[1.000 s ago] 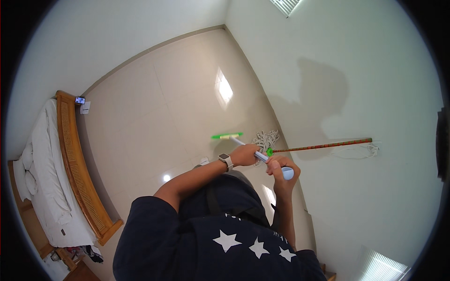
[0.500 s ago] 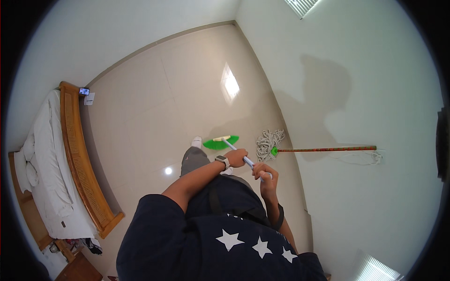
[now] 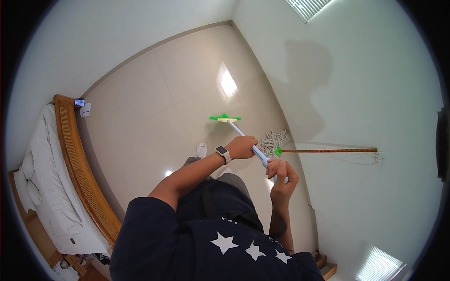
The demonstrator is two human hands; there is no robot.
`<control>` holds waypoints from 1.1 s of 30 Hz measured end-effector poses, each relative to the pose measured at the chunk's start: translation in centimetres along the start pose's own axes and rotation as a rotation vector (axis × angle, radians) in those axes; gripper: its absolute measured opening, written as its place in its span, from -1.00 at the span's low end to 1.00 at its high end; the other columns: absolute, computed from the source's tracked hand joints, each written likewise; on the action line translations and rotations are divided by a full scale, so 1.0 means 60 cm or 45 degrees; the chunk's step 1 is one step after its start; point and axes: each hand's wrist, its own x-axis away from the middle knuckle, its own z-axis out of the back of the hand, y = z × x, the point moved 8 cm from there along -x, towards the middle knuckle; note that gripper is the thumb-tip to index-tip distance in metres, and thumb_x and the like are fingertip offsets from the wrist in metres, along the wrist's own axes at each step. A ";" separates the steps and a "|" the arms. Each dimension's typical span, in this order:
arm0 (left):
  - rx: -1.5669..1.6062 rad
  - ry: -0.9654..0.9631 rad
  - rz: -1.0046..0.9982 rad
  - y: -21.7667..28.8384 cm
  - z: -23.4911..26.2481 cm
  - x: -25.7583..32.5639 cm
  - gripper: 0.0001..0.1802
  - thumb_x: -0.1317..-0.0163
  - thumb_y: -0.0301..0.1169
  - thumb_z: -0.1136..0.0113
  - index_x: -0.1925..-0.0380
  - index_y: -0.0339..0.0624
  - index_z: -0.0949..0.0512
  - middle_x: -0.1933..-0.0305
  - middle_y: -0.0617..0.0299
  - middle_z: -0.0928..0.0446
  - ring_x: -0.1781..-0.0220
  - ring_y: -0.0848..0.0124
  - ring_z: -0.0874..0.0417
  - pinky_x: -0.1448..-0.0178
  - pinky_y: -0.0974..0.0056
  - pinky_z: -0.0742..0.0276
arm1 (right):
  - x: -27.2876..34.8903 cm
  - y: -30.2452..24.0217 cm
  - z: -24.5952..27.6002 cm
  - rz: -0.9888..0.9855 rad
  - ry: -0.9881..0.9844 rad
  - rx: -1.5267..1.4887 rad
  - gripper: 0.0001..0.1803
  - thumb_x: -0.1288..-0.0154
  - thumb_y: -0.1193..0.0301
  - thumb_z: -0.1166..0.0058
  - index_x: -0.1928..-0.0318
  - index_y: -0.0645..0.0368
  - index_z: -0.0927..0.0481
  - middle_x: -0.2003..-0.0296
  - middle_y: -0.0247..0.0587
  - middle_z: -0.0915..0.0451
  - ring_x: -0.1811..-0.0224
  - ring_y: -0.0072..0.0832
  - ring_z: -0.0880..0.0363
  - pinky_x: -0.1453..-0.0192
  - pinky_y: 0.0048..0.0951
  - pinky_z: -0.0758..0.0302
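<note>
Two hands work one long pale-blue pole with a flat green head [image 3: 225, 118], and that head now rests on the beige tiled floor [image 3: 154, 107] at about twelve o'clock from the person, farther out than half a second ago, when it lay close by the shoe, so the stroke reads as a push away from the body. The left hand [image 3: 242, 147] is wrapped round the shaft at mid-length and the right hand [image 3: 280, 174] is closed on its upper end. At three o'clock, well apart from the green head, a string mop with a brown wooden handle [image 3: 323, 151] leans on the white wall [image 3: 356, 93]; a wooden-framed bed [image 3: 75, 164] stands at nine o'clock.
</note>
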 end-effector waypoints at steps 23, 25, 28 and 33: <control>-0.148 -0.069 0.347 -0.172 -0.242 0.139 -0.76 -0.33 -0.15 -0.17 0.30 -0.07 -0.54 0.20 0.12 -0.55 0.15 0.05 -0.61 0.14 -0.02 -0.49 | 0.192 0.237 -0.030 -0.121 -0.309 -0.034 -0.74 -0.48 0.44 0.14 0.39 0.28 -0.46 0.45 -0.31 -0.49 0.30 -0.55 -0.47 -0.20 -0.34 -0.42; -0.316 -0.068 0.288 -0.144 -0.234 0.125 -0.77 -0.33 -0.14 -0.14 0.26 -0.03 -0.56 0.12 0.15 -0.53 0.07 0.10 -0.61 0.09 -0.12 -0.46 | 0.197 0.237 -0.015 -0.077 -0.286 -0.048 -0.78 -0.46 0.46 0.09 0.37 0.29 -0.47 0.42 -0.27 -0.54 0.24 -0.49 -0.56 -0.41 -0.18 -0.35; -0.507 0.006 0.195 -0.113 -0.207 0.120 -0.77 -0.33 -0.13 -0.11 0.22 0.01 -0.58 0.05 0.19 -0.52 -0.02 0.14 -0.59 0.04 -0.20 -0.44 | 0.193 0.187 -0.005 0.093 -0.218 0.026 -0.87 -0.39 0.53 -0.02 0.34 0.30 -0.51 0.45 -0.29 -0.55 0.30 -0.53 -0.55 -0.32 -0.26 -0.42; -0.358 0.229 0.124 -0.074 -0.152 0.132 -0.76 -0.32 -0.14 -0.16 0.34 -0.04 -0.58 0.21 0.17 -0.51 0.12 0.10 -0.59 0.11 -0.06 -0.46 | 0.191 0.136 -0.003 0.074 -0.228 0.217 -0.84 -0.40 0.49 -0.10 0.33 0.32 -0.60 0.39 -0.21 -0.62 0.13 -0.39 -0.66 -0.11 -0.36 -0.52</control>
